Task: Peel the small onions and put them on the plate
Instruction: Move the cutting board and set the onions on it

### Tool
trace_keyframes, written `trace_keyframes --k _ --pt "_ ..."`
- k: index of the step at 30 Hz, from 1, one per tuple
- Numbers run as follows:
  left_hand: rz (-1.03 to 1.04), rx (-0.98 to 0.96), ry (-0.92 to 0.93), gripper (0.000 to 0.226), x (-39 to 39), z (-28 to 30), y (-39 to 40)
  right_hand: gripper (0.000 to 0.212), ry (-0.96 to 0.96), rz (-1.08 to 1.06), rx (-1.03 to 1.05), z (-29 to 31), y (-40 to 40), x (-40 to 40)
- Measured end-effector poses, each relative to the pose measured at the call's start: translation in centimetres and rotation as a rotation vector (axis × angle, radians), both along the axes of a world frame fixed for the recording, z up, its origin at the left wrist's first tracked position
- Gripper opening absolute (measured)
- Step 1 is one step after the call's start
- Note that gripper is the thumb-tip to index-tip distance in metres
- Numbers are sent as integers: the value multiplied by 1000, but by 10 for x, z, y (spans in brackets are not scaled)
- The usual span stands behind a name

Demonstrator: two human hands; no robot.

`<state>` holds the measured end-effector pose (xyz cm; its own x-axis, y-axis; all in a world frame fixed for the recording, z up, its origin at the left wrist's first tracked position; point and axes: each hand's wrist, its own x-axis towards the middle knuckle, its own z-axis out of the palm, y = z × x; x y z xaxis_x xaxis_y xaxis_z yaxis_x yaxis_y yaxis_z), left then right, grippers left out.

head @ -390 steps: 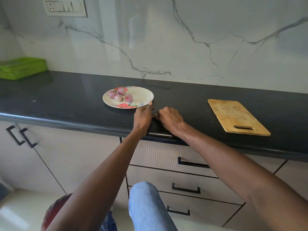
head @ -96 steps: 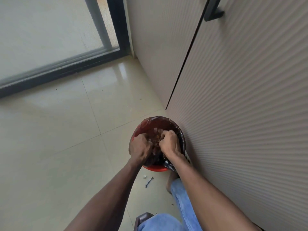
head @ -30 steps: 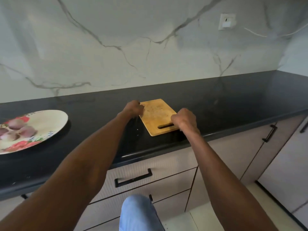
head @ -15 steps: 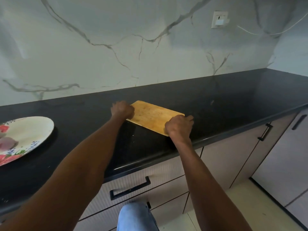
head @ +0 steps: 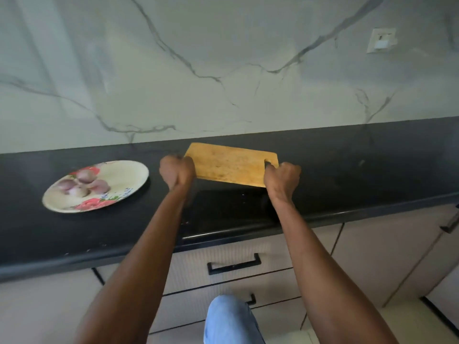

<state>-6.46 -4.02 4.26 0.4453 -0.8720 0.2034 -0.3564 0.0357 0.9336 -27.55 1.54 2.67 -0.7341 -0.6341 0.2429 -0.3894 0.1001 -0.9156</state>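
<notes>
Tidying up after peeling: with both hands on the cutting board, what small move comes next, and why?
Probably lift the cutting board clear and carry it away. The left hand and right hand grip its two ends, its near edge looks raised off the counter, and the peeled onions already lie on the plate.

Home kitchen, black stone countertop over ribbed cabinet drawers with black bar handles, white marble-veined backsplash with wall socket, wooden cutting board, floral plate of peeled onions
</notes>
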Motion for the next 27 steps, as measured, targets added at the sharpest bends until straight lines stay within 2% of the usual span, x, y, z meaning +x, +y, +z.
trace_keyframes --k 4,8,11,15,18,21,27 --pt "135 -25 -24 26 57 -7 52 38 19 124 28 -22 -11 49" --pt "204 80 -72 8 92 -24 84 33 71 223 71 -35 -9 89" --pt "180 146 -85 12 102 -30 94 35 153 214 124 -34 -8 100" --pt "132 174 -113 15 104 -36 93 24 232 141 206 -30 0 102" --pt "97 160 -130 12 100 -38 88 28 258 93 279 -29 2 92" --pt "79 190 -187 24 96 -39 83 32 278 86 334 -28 -1 82" --pt "42 174 -281 33 92 -41 66 30 342 100 346 -31 -11 79"
